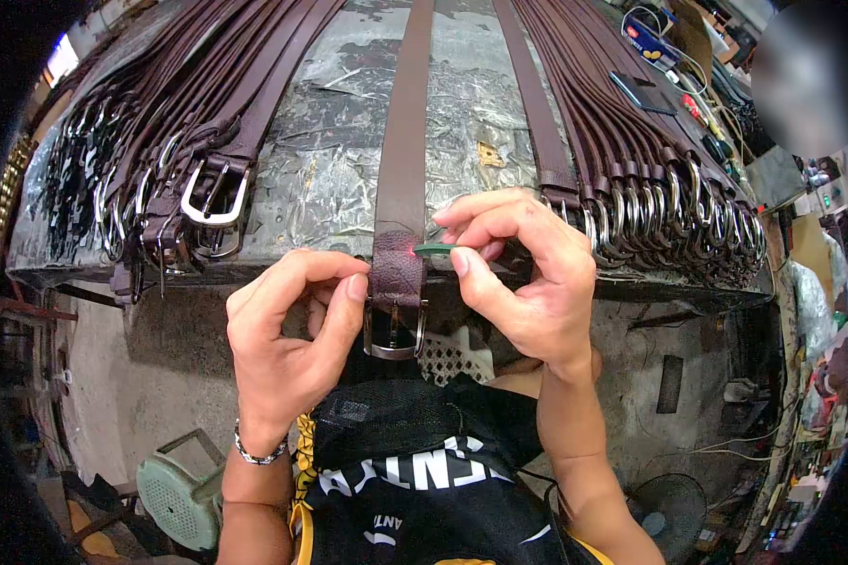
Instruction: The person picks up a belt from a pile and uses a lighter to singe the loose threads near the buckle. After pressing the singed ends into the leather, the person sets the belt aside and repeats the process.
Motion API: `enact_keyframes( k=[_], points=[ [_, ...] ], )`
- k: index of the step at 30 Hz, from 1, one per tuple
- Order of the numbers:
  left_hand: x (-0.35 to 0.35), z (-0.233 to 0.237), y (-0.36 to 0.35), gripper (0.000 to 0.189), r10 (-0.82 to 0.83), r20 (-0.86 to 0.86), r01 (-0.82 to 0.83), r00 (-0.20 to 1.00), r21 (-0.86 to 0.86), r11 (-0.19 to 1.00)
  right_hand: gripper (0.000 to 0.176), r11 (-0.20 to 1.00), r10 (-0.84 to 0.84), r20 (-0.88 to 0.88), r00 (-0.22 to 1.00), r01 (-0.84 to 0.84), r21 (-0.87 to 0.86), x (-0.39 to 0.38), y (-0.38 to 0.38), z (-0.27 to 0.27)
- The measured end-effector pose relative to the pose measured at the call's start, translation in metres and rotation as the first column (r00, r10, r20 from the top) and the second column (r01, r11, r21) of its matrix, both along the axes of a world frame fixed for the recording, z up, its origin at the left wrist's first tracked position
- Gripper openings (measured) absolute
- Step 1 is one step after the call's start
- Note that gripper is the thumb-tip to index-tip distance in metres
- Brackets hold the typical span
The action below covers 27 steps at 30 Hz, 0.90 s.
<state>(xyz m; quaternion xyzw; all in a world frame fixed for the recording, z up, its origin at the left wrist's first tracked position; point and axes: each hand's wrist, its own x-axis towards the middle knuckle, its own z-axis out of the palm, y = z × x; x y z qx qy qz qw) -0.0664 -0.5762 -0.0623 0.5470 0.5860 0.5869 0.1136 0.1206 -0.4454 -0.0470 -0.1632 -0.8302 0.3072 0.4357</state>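
A brown leather belt runs down the middle of the bench, its folded, grained end and metal buckle hanging over the front edge. At the left edge of that folded end, my left hand is closed, thumb and forefinger pinched against the leather. My right hand pinches a slim green tool between thumb and fingers. The tool's tip touches or nearly touches the right edge of the belt, where a small red glow shows. A fine loose thread appears just above, across the belt.
Many brown belts with buckles are piled on the bench's left. More belts lie on the right, with a phone and a blue box beyond. A green stool and a fan stand below.
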Motion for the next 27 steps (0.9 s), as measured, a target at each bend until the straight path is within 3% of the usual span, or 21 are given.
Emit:
enact_keyframes(
  k=[11,14,17,20,23,24,25,27],
  points=[
    [-0.002,-0.001,0.001,0.005,0.000,-0.034,0.001,0.999,0.021,1.000,0.014,1.000,-0.007,0.012,1.000,0.007,0.020,-0.002,0.000,0.000],
    [-0.001,0.005,-0.005,0.005,-0.014,-0.006,0.014,1.000,-0.091,0.996,0.014,1.000,-0.010,0.011,1.000,0.010,0.018,-0.002,0.000,0.000],
    [-0.002,0.003,-0.005,0.005,-0.010,-0.012,0.009,1.000,-0.092,0.996,0.013,1.000,0.002,0.005,1.000,-0.002,0.003,-0.002,0.000,0.000],
    [0.000,-0.002,0.000,0.003,0.044,0.004,-0.044,0.999,0.021,0.999,0.011,1.000,0.005,-0.028,1.000,-0.005,0.003,-0.002,0.001,-0.001],
    [-0.019,0.003,-0.013,0.003,0.042,-0.059,-0.047,0.997,-0.074,0.996,0.008,0.994,-0.031,-0.124,0.992,0.017,-0.111,-0.002,-0.001,-0.002],
    [-0.024,0.009,-0.018,0.009,0.070,0.037,-0.063,0.997,-0.168,0.984,0.007,0.978,-0.034,-0.167,0.985,-0.001,-0.209,-0.002,-0.001,-0.006],
    [-0.037,0.009,-0.025,0.015,0.099,0.010,-0.091,0.995,-0.306,0.948,0.007,0.968,-0.037,-0.212,0.977,-0.018,-0.249,-0.002,-0.001,-0.007],
    [-0.056,0.011,-0.034,0.019,0.080,-0.277,-0.209,0.957,-0.476,0.854,0.008,0.945,-0.052,-0.304,0.951,-0.052,-0.323,-0.005,-0.002,-0.008]
  ],
)
